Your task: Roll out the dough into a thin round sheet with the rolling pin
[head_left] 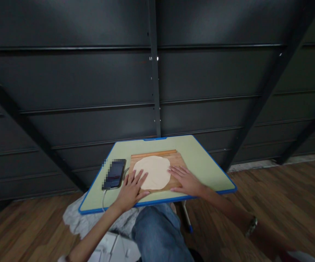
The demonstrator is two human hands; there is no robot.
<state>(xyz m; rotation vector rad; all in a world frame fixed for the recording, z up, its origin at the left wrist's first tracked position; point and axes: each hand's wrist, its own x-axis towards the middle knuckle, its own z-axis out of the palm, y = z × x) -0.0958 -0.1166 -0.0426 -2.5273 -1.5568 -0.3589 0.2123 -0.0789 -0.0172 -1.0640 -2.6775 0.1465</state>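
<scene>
A flat, roughly round sheet of dough (154,171) lies on a wooden board (180,163). My left hand (131,187) rests with fingers spread at the dough's lower left edge, some fingertips on the dough. At the right edge of the dough is my right hand (186,180), its fingers stretched out over the board and the fingertips at the dough's rim. Neither hand holds anything. Along the far edge of the board lies a thin wooden rolling pin (153,153), apart from both hands.
The board sits on a small pale green table (209,167) with a blue rim. A phone (115,174) with a white cable (103,200) lies left of the board. Behind stands a dark panelled wall (114,80). White cloth (77,216) is below the table's left side.
</scene>
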